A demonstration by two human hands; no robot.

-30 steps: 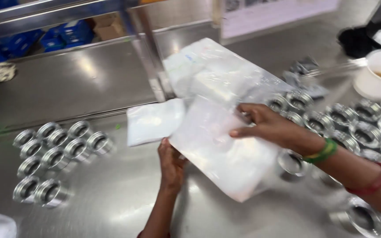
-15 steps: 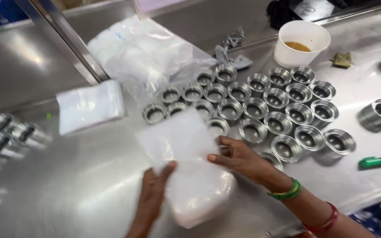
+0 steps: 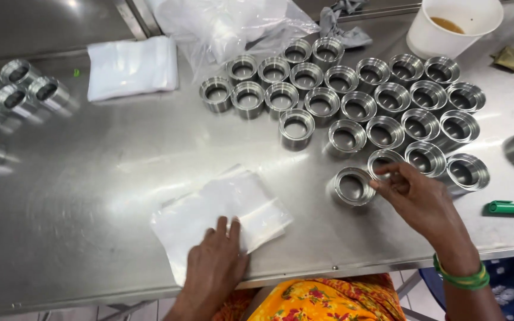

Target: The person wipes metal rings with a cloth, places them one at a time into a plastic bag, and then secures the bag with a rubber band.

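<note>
Steel tabletop (image 3: 90, 178): left hand (image 3: 215, 267) flat, pinning plastic bag (image 3: 221, 214) at near edge. Right hand (image 3: 420, 199), fingers loosely curled, touches metal ring (image 3: 352, 186) just right of bag; ring upright, bore up.

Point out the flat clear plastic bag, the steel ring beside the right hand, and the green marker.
flat clear plastic bag (image 3: 221, 205), head view, bare middle.
steel ring (image 3: 352, 186), head view, bore.
green marker (image 3: 504, 207), head view, green cap.
</note>
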